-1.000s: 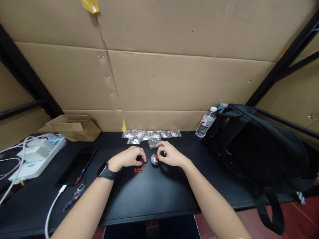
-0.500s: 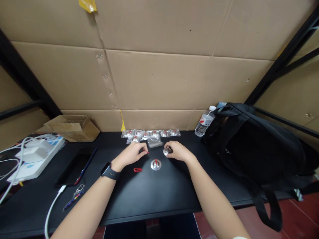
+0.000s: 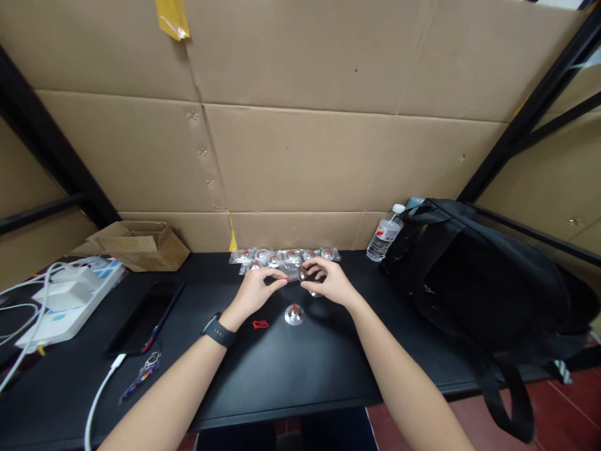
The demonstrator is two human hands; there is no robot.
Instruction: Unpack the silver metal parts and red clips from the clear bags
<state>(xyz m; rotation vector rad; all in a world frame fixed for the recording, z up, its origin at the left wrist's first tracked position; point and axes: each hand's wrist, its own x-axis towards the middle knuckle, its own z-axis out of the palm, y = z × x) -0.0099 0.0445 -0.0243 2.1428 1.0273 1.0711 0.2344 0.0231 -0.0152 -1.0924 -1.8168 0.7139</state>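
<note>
My left hand (image 3: 256, 292) is raised over the table, thumb and forefinger pinched on a red cord (image 3: 284, 279). Facing it, my right hand (image 3: 331, 283) grips a small metal finger cymbal (image 3: 302, 273) by its edge, tilted upright. Under the right fingers a second cymbal (image 3: 315, 292) shows in part on the table. Nearer to me lies a cymbal with a red loop (image 3: 294, 315) standing from its dome. Left of that sits a small bunch of red cords (image 3: 260, 324). Behind the hands are several bagged cymbals (image 3: 292, 255) and a clear plastic bag (image 3: 290, 270), partly covered.
A water bottle (image 3: 385, 233) and a black backpack (image 3: 488, 288) stand at the right. On the left are an open cardboard box (image 3: 145, 245), a power strip (image 3: 70, 307) with cables, a phone (image 3: 141, 319), a pen (image 3: 164, 316) and a keyring (image 3: 143, 374). Cardboard (image 3: 300, 156) walls the back.
My right hand has lifted a cymbal off the table and turned it on edge, leaving another below. My left hand has moved right and slightly up with the red cord, closer to it.
</note>
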